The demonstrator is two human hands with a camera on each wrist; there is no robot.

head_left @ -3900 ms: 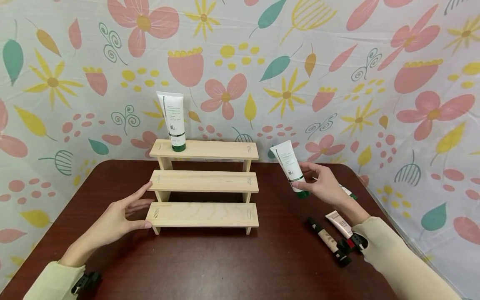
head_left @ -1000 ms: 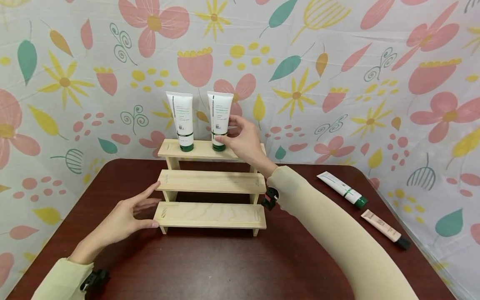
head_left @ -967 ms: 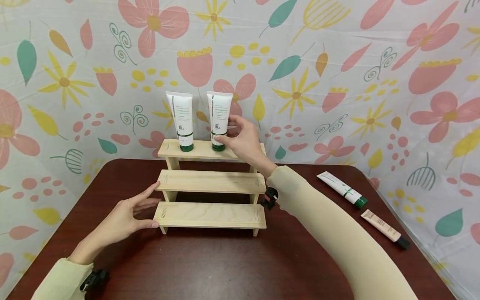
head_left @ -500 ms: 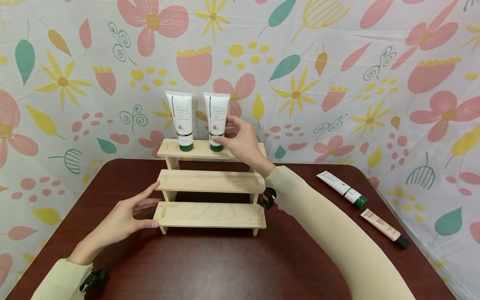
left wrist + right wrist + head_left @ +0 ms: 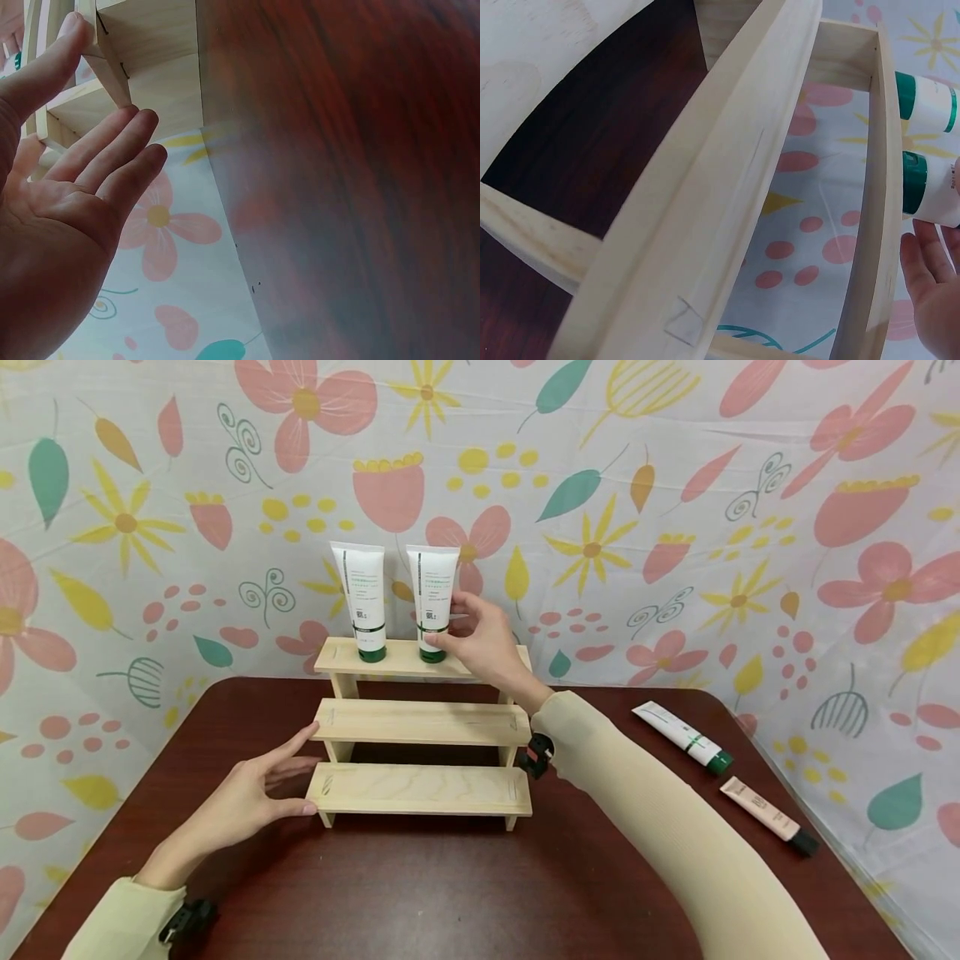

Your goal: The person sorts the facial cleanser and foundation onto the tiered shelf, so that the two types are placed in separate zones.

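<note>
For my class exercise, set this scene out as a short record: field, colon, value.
Stand: three-tier wooden stand on dark table
Left standing tube: white, green cap down, on top shelf
Right standing tube: white, green cap down, at top shelf
Right grip: holds right standing tube low down
Left grip: touches stand's left end
Lying on table, right: white tube, green cap; beige tube, black cap
Backdrop: floral

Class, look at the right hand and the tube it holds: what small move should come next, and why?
Probably the right hand should let go: the held tube appears to stand upright, green cap down, on the top shelf, beside a matching tube standing unheld, and the left hand touches the wooden stand.
</note>
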